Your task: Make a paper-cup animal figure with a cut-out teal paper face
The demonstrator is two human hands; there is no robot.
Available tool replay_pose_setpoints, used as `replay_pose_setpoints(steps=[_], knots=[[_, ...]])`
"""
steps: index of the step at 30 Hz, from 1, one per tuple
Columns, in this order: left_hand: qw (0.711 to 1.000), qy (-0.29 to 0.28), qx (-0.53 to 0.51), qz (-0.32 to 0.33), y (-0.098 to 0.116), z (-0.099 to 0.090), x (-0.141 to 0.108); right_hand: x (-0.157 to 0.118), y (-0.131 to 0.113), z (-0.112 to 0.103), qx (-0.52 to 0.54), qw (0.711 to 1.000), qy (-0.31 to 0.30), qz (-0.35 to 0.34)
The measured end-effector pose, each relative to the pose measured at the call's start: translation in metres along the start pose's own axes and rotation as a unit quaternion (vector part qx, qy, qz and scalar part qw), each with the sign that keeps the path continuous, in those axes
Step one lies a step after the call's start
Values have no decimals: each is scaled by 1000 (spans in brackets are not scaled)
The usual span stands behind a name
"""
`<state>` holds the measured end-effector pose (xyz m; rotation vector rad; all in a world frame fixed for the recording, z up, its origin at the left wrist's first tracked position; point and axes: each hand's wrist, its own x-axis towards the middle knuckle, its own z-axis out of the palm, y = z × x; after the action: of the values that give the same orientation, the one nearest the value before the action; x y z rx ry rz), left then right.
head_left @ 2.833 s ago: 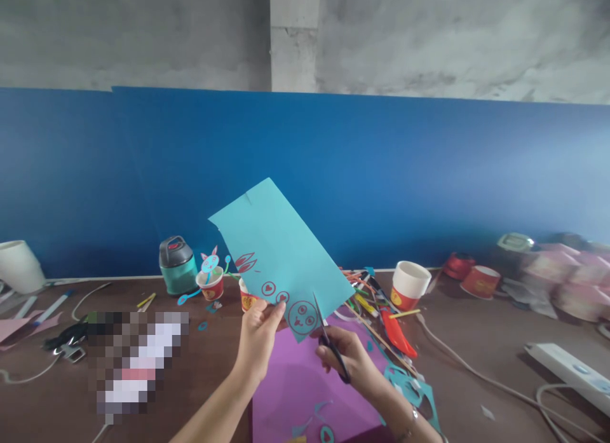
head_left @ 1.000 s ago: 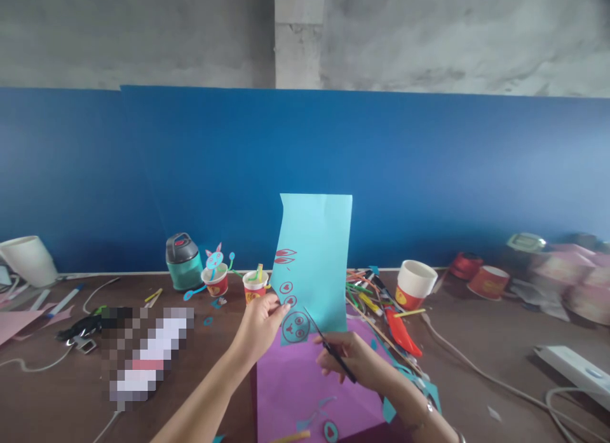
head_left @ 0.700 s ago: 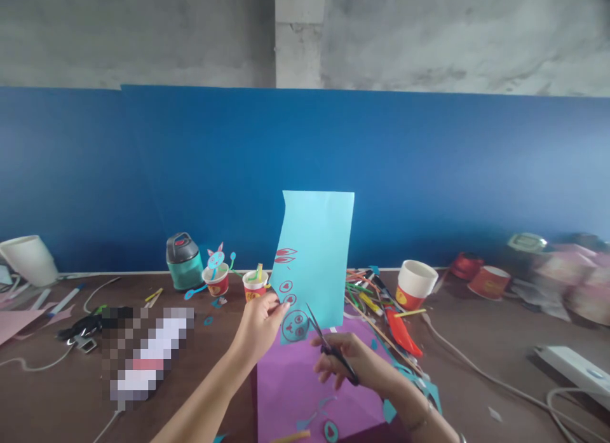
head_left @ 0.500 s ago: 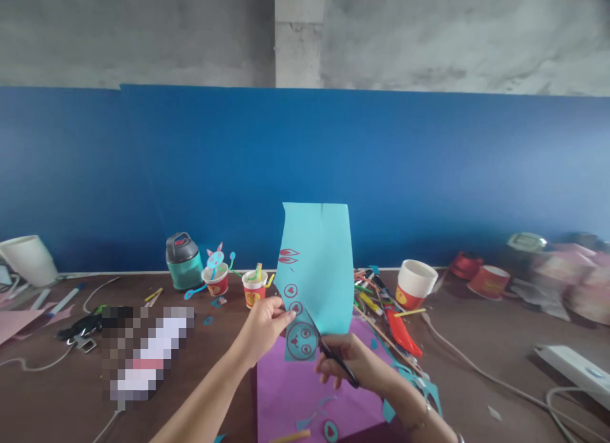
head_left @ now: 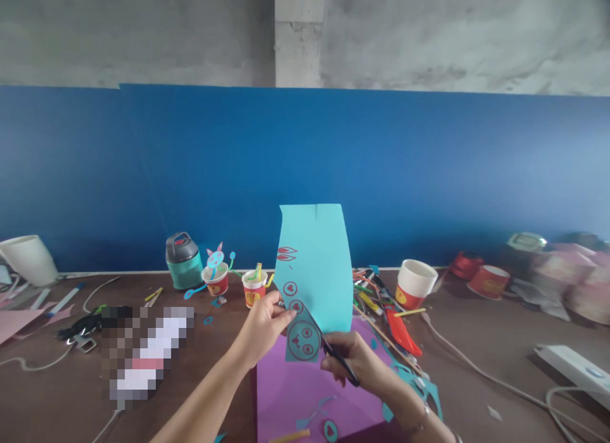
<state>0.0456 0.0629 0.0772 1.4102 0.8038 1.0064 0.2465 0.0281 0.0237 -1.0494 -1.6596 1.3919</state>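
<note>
My left hand (head_left: 271, 319) pinches the left edge of a light blue paper sheet (head_left: 317, 258) between thumb and fingers. Red drawings run down that side: leaf-like ears, small hearts in circles and a round animal face (head_left: 304, 341) at the bottom. Closed around the handles of black scissors (head_left: 340, 360), my right hand (head_left: 355, 360) holds the blades against the paper, just right of the face. Below lies a purple sheet (head_left: 286, 392) bearing a cut-out heart circle (head_left: 330, 430) and a yellow strip (head_left: 290, 436).
Behind stand a paper cup with a cat figure (head_left: 216, 279), another small cup (head_left: 254, 289), a teal container (head_left: 184, 262) and a larger cup (head_left: 416, 284). Blue scraps (head_left: 422, 392), a red-handled tool (head_left: 405, 335) and a power strip (head_left: 576, 373) lie rightward. A blue partition (head_left: 305, 150) backs the table.
The scissor blades have closed further along the paper beside the face. The sheet's upper part has shifted slightly left. My left hand keeps its pinch.
</note>
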Motion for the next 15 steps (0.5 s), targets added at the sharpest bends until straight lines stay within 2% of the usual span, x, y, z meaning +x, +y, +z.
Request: replay_pose_setpoints(steps=[3,7,12,15], knots=[[999,-19,-37,-2,3,2,-1,1,2,0,6,1000,5,7],[999,-16,-47,-21,4,5,-3,0,1,1,-7,1000,9,2],[996,-38,-75,-37,8,7,-7,-4,-6,0,-23,999,-20,-14],[995,-39,-81,-38,9,9,-8,-3,-7,2,-25,999,-3,-35]])
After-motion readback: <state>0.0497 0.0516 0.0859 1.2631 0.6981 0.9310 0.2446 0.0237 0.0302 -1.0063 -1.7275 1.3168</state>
